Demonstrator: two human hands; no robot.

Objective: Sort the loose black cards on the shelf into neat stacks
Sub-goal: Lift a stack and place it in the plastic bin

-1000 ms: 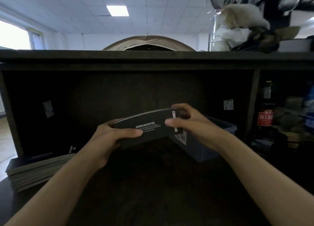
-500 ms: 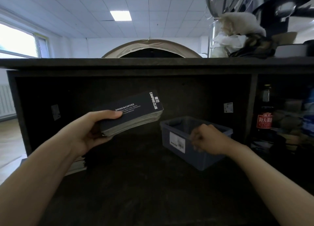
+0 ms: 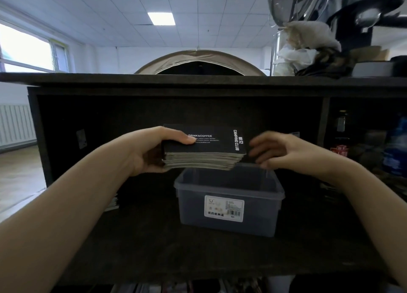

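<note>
Stack of black cards [image 3: 204, 151] above clear bin [image 3: 229, 224], left hand [image 3: 149, 154] gripping one end, thumb on top. Right hand [image 3: 284, 154] fingers relaxed, empty, just beside free end. Risk: unsupported end sags, fans; cards slide into bin.

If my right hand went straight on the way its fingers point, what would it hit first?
Probably the right end of the card stack in the left hand; the right hand looks level with it, depth unclear.
</note>
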